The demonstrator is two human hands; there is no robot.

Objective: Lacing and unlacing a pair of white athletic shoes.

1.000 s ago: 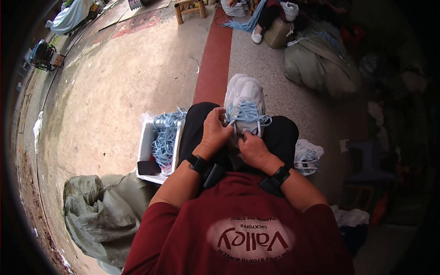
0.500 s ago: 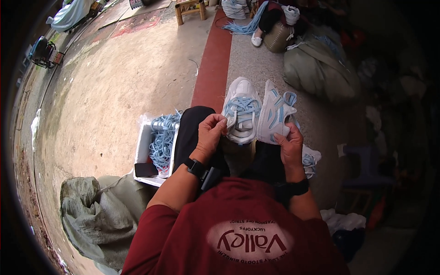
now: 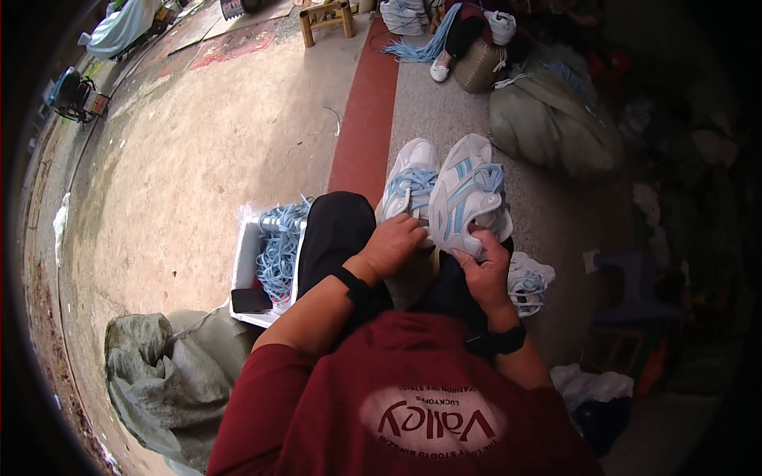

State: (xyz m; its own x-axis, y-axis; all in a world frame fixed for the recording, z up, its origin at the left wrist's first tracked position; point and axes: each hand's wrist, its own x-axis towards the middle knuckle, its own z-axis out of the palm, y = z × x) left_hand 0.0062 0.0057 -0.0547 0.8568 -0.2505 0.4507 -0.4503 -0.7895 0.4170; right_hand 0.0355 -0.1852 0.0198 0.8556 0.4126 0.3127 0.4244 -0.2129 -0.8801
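Observation:
Two white sneakers with light-blue stripes and laces lie side by side above my lap, toes pointing away. The left sneaker (image 3: pixel 415 168) is partly covered by the right sneaker (image 3: pixel 458 190), which is tilted to show its side. My left hand (image 3: pixel 393 247) is closed at the heel end of the left sneaker, its fingertips partly hidden. With thumb and fingers, my right hand (image 3: pixel 488 266) grips the heel of the right sneaker at its opening. Beside my right leg sits another white shoe (image 3: pixel 529 283) with blue laces.
To my left stands a white box (image 3: pixel 244 266) full of blue laces (image 3: pixel 279 252), a dark flat object (image 3: pixel 251 300) at its near corner. A grey-green sack (image 3: pixel 171 373) lies nearer. Ahead are a stuffed sack (image 3: pixel 548 127), a seated person's shoe (image 3: pixel 440 70) and a wooden stool (image 3: pixel 327 22).
The right sneaker has tipped left against the left sneaker, which has turned slightly. My left hand has moved right and nearer; my right hand has shifted left and nearer, still on its sneaker.

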